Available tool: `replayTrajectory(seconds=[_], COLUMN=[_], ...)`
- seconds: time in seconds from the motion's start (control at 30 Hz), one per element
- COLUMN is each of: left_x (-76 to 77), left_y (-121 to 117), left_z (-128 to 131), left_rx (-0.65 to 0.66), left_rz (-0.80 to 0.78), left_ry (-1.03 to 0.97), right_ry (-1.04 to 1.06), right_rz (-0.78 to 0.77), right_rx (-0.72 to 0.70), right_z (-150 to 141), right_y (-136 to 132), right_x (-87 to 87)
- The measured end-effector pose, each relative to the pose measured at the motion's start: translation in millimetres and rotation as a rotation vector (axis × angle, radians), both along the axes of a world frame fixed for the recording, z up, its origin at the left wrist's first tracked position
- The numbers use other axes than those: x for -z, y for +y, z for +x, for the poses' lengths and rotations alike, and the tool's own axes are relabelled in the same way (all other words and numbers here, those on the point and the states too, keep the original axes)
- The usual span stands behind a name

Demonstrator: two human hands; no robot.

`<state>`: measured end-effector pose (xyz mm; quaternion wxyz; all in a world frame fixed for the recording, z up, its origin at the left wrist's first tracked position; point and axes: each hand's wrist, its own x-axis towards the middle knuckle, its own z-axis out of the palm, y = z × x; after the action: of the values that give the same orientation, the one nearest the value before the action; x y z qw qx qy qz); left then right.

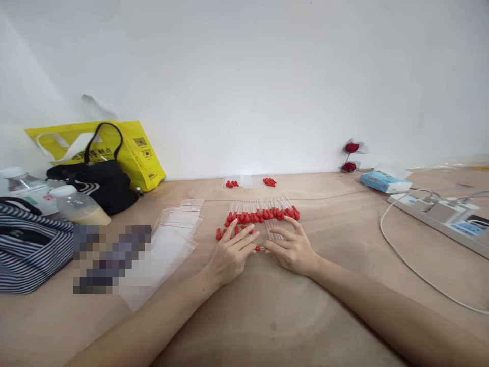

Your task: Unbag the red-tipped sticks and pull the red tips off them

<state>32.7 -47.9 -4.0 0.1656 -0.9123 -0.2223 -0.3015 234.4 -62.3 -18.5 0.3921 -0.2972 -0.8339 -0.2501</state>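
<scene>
Your left hand [234, 251], loosely curled, pinches a red cap [257, 248] against the clear tube [263, 248] your similarly curled right hand [293, 251] grips. Capped tubes [263, 214] line the counter [275, 316] beyond; nearer loose caps [218, 234] and bare tubes [272, 230] appear unjoined.

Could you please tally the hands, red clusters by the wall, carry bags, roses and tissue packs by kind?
Hands: 2 (left hand, right hand)
Red clusters: 2
Carry bags: 3 (yellow bag, black bag, striped bag)
Roses: 2
Tissue packs: 1
Total: 10
</scene>
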Motion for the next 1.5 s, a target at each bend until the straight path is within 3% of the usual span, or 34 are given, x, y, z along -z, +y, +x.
replayTrajectory(seconds=[0.43,0.63,0.8,0.97,1.2,1.37,1.5], left_x=[-1.0,-8.6,-12.0,-12.5,-13.7,-10.7,-10.3], left_y=[-2.1,14.3,32.3,38.7,32.7,28.2,28.3], left_z=[-0.8,-21.8,-37.6,-50.0,-50.3,-39.7,-37.4], left_rx=[-0.005,-0.131,-0.277,-0.398,-0.334,-0.421,-0.420], left_rz=[0.028,0.022,-0.076,-0.140,-0.294,-0.297,-0.371], left_ry=[0.001,-0.114,-0.311,-0.355,-0.275,-0.164,-0.223], right_ry=[-0.060,0.138,0.216,0.303,0.333,0.352,0.347], right_rz=[-0.041,-0.143,-0.320,-0.402,-0.457,-0.473,-0.513], right_rx=[0.030,0.131,0.189,0.239,0.248,0.249,0.201], right_z=[1.8,18.8,21.2,26.3,29.5,23.6,21.1], right_y=[-1.2,4.1,13.9,18.9,18.6,19.6,18.5], right_x=[-1.8,1.8,13.1,23.9,26.0,24.9,22.2])
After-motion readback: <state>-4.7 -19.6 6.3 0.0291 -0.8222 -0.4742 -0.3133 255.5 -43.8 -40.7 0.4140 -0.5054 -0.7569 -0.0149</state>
